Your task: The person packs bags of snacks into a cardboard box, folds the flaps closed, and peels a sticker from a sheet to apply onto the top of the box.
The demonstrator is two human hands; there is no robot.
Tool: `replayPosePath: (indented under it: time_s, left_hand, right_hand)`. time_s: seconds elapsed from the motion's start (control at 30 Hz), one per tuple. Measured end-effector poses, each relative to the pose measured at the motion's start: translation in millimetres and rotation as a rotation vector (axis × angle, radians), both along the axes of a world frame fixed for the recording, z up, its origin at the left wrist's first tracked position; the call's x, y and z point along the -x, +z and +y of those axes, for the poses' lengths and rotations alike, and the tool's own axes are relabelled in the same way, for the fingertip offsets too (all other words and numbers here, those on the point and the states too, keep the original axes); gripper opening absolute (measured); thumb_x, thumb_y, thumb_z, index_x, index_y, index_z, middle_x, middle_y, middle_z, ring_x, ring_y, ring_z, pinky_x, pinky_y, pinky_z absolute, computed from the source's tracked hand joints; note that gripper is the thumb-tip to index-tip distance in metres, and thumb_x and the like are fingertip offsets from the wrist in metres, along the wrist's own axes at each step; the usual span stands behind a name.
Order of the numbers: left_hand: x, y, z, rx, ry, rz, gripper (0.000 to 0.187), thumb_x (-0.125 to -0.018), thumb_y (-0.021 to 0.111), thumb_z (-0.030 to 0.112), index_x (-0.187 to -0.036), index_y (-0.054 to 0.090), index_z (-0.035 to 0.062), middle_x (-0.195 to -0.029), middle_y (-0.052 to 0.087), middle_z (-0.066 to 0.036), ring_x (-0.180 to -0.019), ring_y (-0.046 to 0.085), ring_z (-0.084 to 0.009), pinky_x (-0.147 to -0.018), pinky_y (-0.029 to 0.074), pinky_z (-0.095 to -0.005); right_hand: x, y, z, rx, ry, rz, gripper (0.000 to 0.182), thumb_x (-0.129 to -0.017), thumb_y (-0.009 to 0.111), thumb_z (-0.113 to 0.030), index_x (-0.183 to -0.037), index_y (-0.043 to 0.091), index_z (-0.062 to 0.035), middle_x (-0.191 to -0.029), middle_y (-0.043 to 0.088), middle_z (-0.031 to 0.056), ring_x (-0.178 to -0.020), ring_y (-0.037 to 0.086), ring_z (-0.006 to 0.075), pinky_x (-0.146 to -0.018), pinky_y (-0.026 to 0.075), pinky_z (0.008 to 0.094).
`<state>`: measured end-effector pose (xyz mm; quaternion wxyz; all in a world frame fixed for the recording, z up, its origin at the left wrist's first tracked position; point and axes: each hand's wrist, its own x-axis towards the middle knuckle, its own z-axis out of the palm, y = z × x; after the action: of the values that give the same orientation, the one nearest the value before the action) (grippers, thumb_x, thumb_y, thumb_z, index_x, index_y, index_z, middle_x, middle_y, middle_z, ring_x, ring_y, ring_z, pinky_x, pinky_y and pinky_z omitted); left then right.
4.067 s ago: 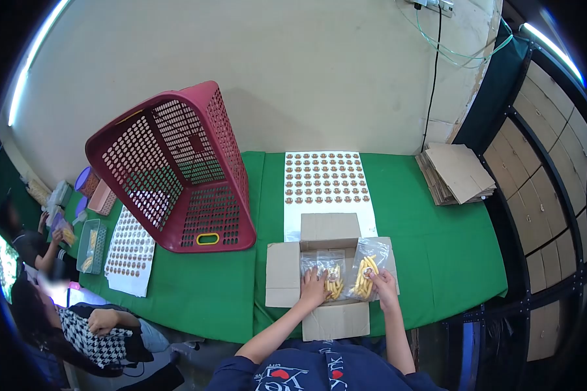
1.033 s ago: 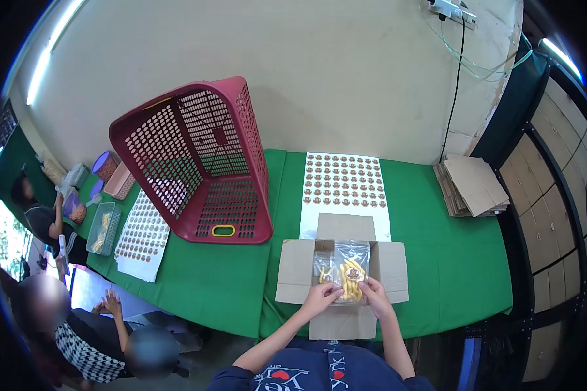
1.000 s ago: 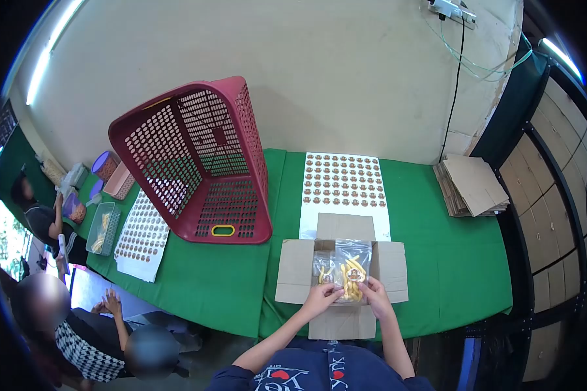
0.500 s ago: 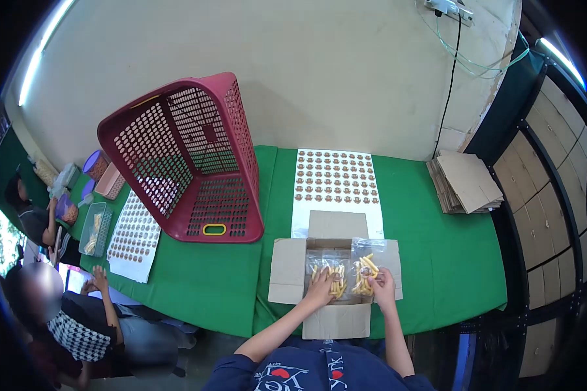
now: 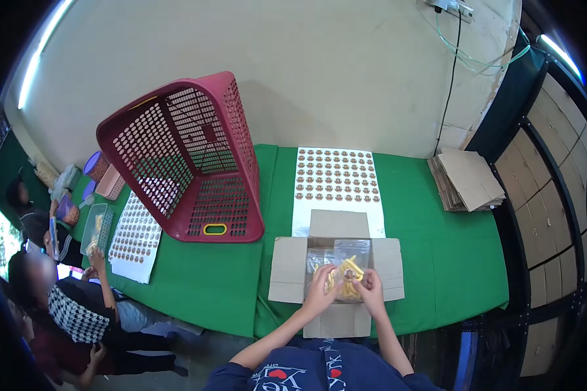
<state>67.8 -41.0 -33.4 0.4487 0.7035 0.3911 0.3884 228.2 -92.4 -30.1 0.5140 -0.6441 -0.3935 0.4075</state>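
Left hand [image 5: 321, 287]: fingers curled, part closed, tips by the near left side of the bag [image 5: 351, 295]. Whether it grips the film or only steadies it, cannot tell. Right hand [image 5: 372, 291]: thumb and fingertips drawn together in a small pinch on the bag's right side, close to its round label; palm open, nothing else in it.

Bag: clear film, yellow sticks inside, upper part flat and unfilled; lies over the right part of the box [image 5: 289, 270] opening. A second bag [image 5: 319, 257] is in the box at left, partly under the left hand. Box flaps folded out on all sides.

Risks, judged: film looks slick and the right pinch small, so the bag could slip or twist if the left gives no support. If the label is not fully stuck, fingertips could crease or lift it. Sticks look brittle; a hard squeeze, or pressing against the box rim, may snap them. Left wrist could drag the second bag askew.

Beyond the box: label sheet [image 5: 336, 176], near end by the back flap. Left, red basket [image 5: 238, 218] on its side, then more sheets [image 5: 134, 244] and a green tray [image 5: 106, 236] with a co-worker's hand [image 5: 96, 260] at it. Right, flat cardboard [image 5: 466, 176] stacked on the green cloth [image 5: 450, 260]
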Motion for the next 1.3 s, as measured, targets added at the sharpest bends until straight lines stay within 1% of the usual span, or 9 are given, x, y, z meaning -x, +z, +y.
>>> replayPosePath:
  time_s: [0.23, 0.27, 0.37, 0.4, 0.57, 0.6, 0.7, 0.9, 1.3]
  left_hand:
    - [8, 23, 12, 0.408, 0.039, -0.46, 0.056, -0.084, 0.06, 0.014, -0.128, 0.027, 0.0002, -0.12, 0.044, -0.012, -0.107, 0.05, -0.0206, -0.088, 0.044, -0.0302]
    - [9, 24, 16, 0.387, 0.093, -0.441, 0.044, -0.087, 0.056, 0.014, -0.124, 0.035, -0.0005, -0.115, 0.049, -0.009, -0.102, 0.052, -0.0153, -0.085, 0.045, -0.0261]
    - [21, 35, 29, 0.477, 0.077, -0.512, 0.032, -0.088, 0.055, 0.019, -0.112, 0.048, -0.0013, -0.096, 0.057, -0.009, -0.092, 0.055, -0.012, -0.071, 0.047, -0.0217]
    - [21, 41, 29, 0.416, 0.113, -0.519, 0.023, -0.09, 0.052, 0.018, -0.102, 0.055, -0.0011, -0.086, 0.06, -0.005, -0.085, 0.056, -0.0091, -0.071, 0.046, -0.0209]
    - [29, 38, 28, 0.274, -0.047, -0.341, 0.019, -0.088, 0.055, 0.017, -0.096, 0.06, -0.0002, -0.091, 0.062, -0.004, -0.082, 0.057, -0.0107, -0.077, 0.045, -0.0247]
    - [28, 38, 26, 0.23, -0.078, -0.31, 0.019, -0.088, 0.055, 0.017, -0.095, 0.06, -0.0002, -0.091, 0.062, -0.004, -0.082, 0.057, -0.0111, -0.078, 0.045, -0.0254]
    - [21, 42, 19, 0.416, -0.006, -0.381, 0.019, -0.085, 0.058, 0.016, -0.091, 0.062, -0.0009, -0.088, 0.063, -0.006, -0.082, 0.058, -0.0131, -0.076, 0.045, -0.0262]
    - [19, 76, 18, 0.006, 0.145, -0.095, 0.012, -0.081, 0.061, 0.01, -0.085, 0.064, -0.0015, -0.082, 0.061, -0.006, -0.081, 0.058, -0.014, -0.075, 0.044, -0.0265]
    - [35, 57, 24, -0.042, 0.193, -0.168, 0.014, -0.084, 0.056, 0.009, -0.085, 0.062, -0.0034, -0.084, 0.061, -0.01, -0.082, 0.058, -0.017, -0.076, 0.044, -0.0271]
  right_hand:
    - [57, 24, 1, -0.279, 0.181, -0.643, 0.043, -0.071, 0.071, -0.02, -0.104, 0.051, -0.0034, -0.107, 0.047, 0.0164, -0.098, 0.048, 0.0318, -0.082, 0.041, 0.0397]
    - [58, 28, 2, -0.3, 0.217, -0.701, 0.044, -0.071, 0.071, -0.021, -0.105, 0.051, -0.0041, -0.111, 0.045, 0.0173, -0.102, 0.046, 0.0338, -0.085, 0.04, 0.041]
    - [56, 40, 7, -0.392, 0.21, -0.757, 0.045, -0.07, 0.071, -0.018, -0.107, 0.05, -0.0041, -0.112, 0.047, 0.0142, -0.098, 0.05, 0.028, -0.083, 0.042, 0.0367]
    - [54, 39, 11, -0.381, 0.161, -0.639, 0.046, -0.069, 0.072, -0.018, -0.108, 0.05, -0.004, -0.112, 0.047, 0.0134, -0.099, 0.05, 0.0265, -0.083, 0.042, 0.0363]
    - [33, 39, 36, -0.253, 0.127, -0.034, 0.045, -0.07, 0.072, -0.015, -0.109, 0.054, -0.0028, -0.105, 0.053, 0.0079, -0.094, 0.053, 0.0176, -0.078, 0.043, 0.0308]
    - [34, 48, 38, -0.184, 0.207, 0.197, 0.031, -0.074, 0.07, -0.009, -0.102, 0.06, -0.0005, -0.095, 0.058, 0.0053, -0.084, 0.055, 0.013, -0.073, 0.044, 0.0254]
    - [35, 35, 42, -0.297, 0.216, 0.23, 0.015, -0.075, 0.066, -0.003, -0.09, 0.064, 0.0009, -0.089, 0.059, 0.005, -0.078, 0.056, 0.0107, -0.07, 0.044, 0.0213]
    - [45, 66, 36, -0.276, 0.026, 0.308, 0.004, -0.076, 0.065, 0.0, -0.079, 0.064, 0.001, -0.078, 0.059, 0.003, -0.074, 0.056, 0.0095, -0.068, 0.044, 0.0222]
    - [34, 61, 33, -0.32, 0.014, 0.352, 0.002, -0.078, 0.062, 0.002, -0.08, 0.063, 0.0021, -0.08, 0.059, 0.0041, -0.076, 0.056, 0.0107, -0.071, 0.045, 0.0231]
